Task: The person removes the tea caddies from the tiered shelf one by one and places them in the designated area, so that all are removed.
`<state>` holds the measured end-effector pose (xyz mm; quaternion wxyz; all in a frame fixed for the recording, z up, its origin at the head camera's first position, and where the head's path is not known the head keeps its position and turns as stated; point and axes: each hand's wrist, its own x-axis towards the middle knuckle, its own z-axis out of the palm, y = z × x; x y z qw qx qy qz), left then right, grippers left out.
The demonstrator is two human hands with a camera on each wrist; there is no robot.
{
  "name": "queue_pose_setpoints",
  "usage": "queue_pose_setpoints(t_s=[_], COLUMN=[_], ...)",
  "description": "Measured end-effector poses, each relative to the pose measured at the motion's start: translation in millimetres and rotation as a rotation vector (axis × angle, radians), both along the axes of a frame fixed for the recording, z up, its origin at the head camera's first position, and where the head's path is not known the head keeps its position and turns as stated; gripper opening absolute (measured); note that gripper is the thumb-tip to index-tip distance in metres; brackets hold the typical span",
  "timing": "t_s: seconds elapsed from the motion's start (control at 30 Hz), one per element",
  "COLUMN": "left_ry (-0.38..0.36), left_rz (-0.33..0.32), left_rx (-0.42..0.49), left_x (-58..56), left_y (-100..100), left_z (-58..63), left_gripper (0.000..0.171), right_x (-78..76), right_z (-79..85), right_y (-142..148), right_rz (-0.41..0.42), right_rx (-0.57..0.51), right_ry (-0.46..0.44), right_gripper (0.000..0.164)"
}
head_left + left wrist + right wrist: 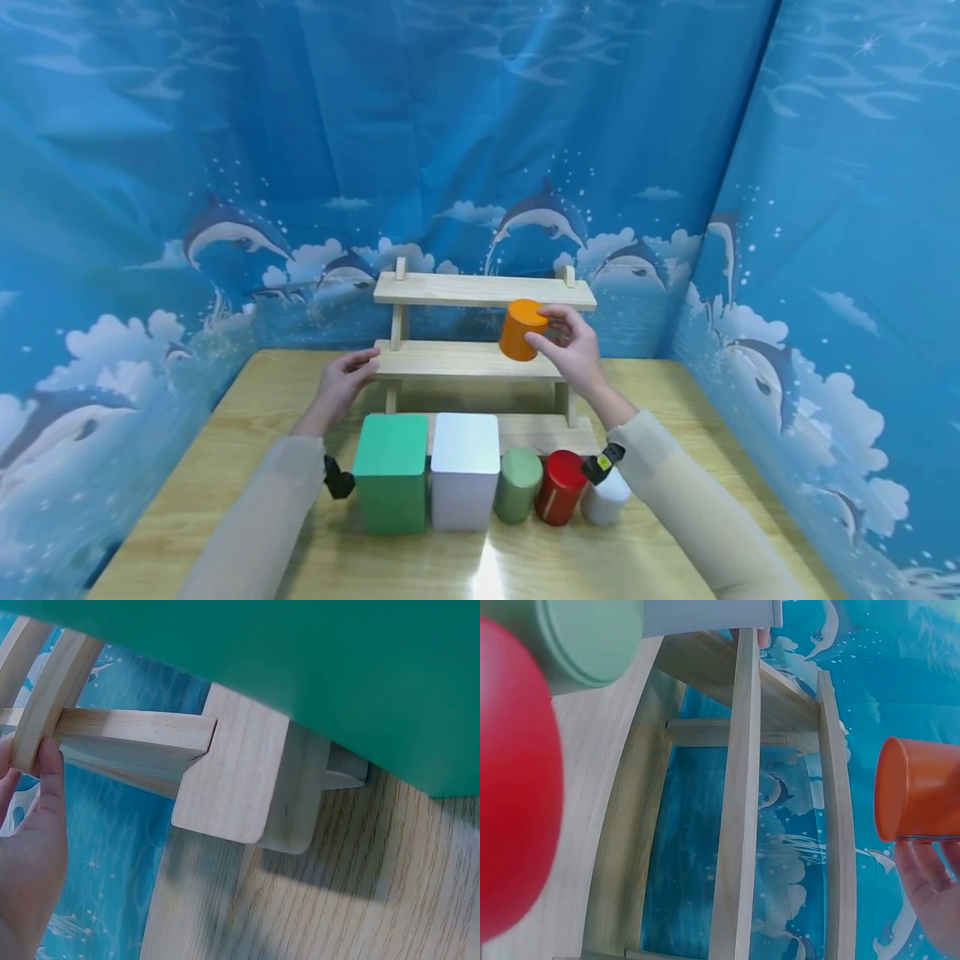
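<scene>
An orange cylindrical tin is held up by my right hand, thumb and fingers gripping its right side. It hangs in front of a three-step wooden shelf, between the middle and top boards; the right wrist view shows the orange tin apart from the boards. My left hand is at the left end of the middle board. In the left wrist view, the thumb and fingers of my left hand pinch that board's end.
Before the shelf stand a green box, a white box, a light green tin, a red tin and a white tin, in a row on the wooden table. Blue dolphin-print curtain hangs behind and beside.
</scene>
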<state>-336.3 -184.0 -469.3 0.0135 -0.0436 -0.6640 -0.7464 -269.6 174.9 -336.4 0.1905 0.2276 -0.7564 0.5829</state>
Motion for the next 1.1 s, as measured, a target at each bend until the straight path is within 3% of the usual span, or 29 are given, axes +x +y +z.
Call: queue_pose_setpoints(t_s=[0.3,0.67,1.1], left_ry=[-0.002,0.002,0.001], left_rz=[0.000,-0.015,-0.023], left_rx=[0.015,-0.013,0.019], left_x=[-0.8,2.0,1.3], left_y=[-0.8,-1.8,-0.7], left_z=[1.8,2.9,3.0], left_gripper=[0.045,0.046,0.047], right_x=[15.9,21.1,42.9], right_z=[-3.8,-35.8,-48.3], right_y=[18.2,45.9,63.8], right_rz=[-0.029,-0.018,-0.048], right_rx=[0.009,-0.048,-0.064], right_ry=[0.019,0.001,0.007], right_gripper=[0.035,0.037,0.036])
